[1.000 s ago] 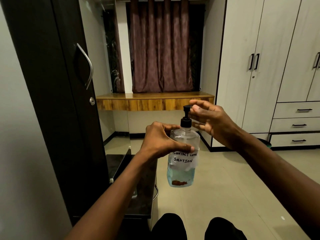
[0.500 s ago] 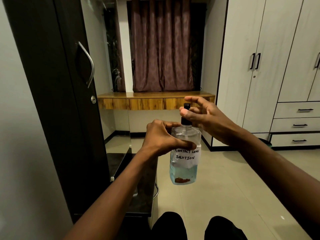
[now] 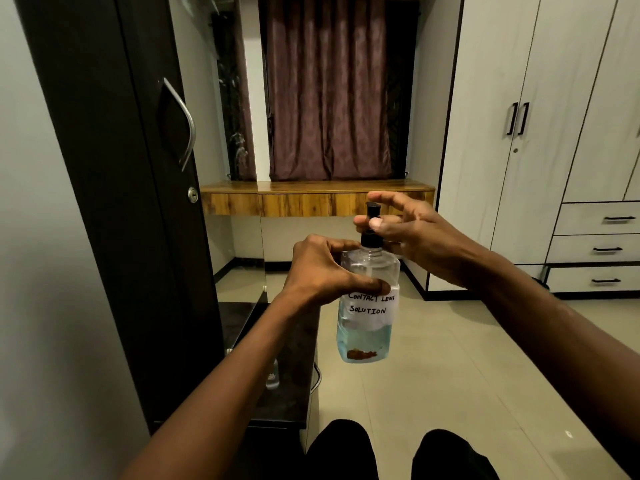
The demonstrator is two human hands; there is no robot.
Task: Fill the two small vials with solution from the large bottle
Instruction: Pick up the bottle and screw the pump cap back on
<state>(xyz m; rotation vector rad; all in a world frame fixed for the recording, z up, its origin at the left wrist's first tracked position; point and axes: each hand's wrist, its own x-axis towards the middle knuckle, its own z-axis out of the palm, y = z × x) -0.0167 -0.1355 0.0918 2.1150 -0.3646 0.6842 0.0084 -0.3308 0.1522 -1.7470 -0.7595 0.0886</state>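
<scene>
While left hand grips bottle | right hand pinches pump

Your left hand grips the bottle, thumb across its front; your right hand pinches the pump, index finger raised above.

Maroon curtain above wooden shelf, pale wardrobes right, dark cabinet door left, tiled floor

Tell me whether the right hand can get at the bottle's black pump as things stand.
Probably yes: the right hand is right at the pump, thumb and fingers pinching its stem, while the left hand grips the bottle.
</scene>
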